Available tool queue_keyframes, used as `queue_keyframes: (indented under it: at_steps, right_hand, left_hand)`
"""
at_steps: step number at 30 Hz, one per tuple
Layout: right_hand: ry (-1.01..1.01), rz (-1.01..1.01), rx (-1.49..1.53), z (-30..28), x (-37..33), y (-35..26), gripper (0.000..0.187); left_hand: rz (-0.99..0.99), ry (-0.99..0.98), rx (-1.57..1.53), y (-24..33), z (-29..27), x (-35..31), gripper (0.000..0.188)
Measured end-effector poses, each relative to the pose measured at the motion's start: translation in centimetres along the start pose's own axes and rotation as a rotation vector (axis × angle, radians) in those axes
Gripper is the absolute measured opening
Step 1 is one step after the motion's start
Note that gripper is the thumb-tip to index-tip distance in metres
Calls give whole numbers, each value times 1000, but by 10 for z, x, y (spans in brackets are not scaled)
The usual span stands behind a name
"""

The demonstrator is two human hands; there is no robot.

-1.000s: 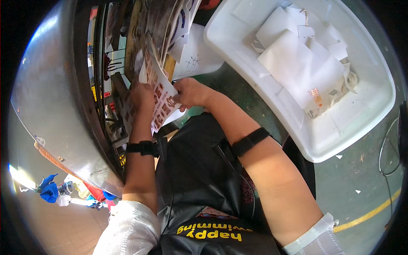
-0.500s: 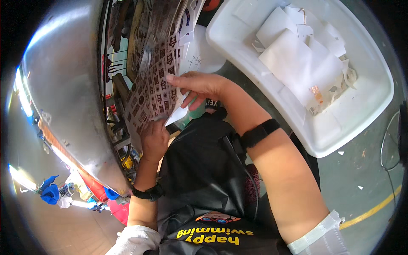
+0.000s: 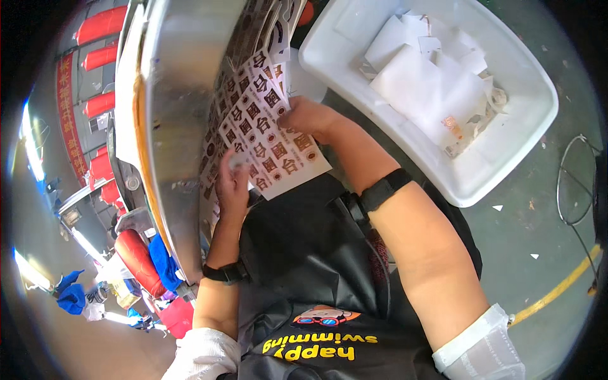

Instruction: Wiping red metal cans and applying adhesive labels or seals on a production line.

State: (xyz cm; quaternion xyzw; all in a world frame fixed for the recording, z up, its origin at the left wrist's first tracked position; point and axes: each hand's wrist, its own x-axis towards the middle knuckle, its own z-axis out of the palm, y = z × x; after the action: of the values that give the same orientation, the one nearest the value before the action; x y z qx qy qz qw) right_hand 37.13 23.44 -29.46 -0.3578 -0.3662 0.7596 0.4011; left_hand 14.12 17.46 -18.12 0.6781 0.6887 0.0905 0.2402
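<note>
A white sheet printed with rows of brown marks (image 3: 269,149) hangs in front of me, one corner reaching toward my apron. My right hand (image 3: 310,120) is closed on its right edge, with some fingers hidden by the sheet. Against the sheet's lower left part, my left hand (image 3: 232,190) points its fingers upward, apart and partly smeared by motion. More printed sheets (image 3: 253,31) stand behind and above this one. A shiny metal panel (image 3: 190,145) rises just left of the sheets.
A white plastic bin (image 3: 465,190) with white paper scraps (image 3: 411,79) stands on the floor at the right. A looped cable (image 3: 560,190) and a yellow floor line (image 3: 554,294) lie beyond it. Red rolls (image 3: 136,259) and blue cloth (image 3: 163,263) are at the left.
The metal panel has shifted right and covers the rack-like interior seen before. The printed sheet's front now faces me more fully, its corner lower right. My left hand has straightened its fingers upward.
</note>
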Motion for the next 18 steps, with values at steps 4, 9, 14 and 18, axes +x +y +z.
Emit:
queue_keyframes:
  at_steps: [4, 9, 14, 18]
  right_hand:
    - [10, 69, 131, -12, -25, -10, 42]
    - [76, 110, 192, -20, -78, -22, 44]
    - [223, 34, 306, -26, -125, -32, 44]
    - [408, 15, 481, -9, -159, -49, 47]
  left_hand:
    - [-334, 217, -555, 31, 14, 9, 49]
    - [-306, -85, -1005, 20, 16, 15, 44]
    - [-61, -28, -945, 36, 30, 17, 33]
    - [126, -47, -922, 46, 34, 9, 29]
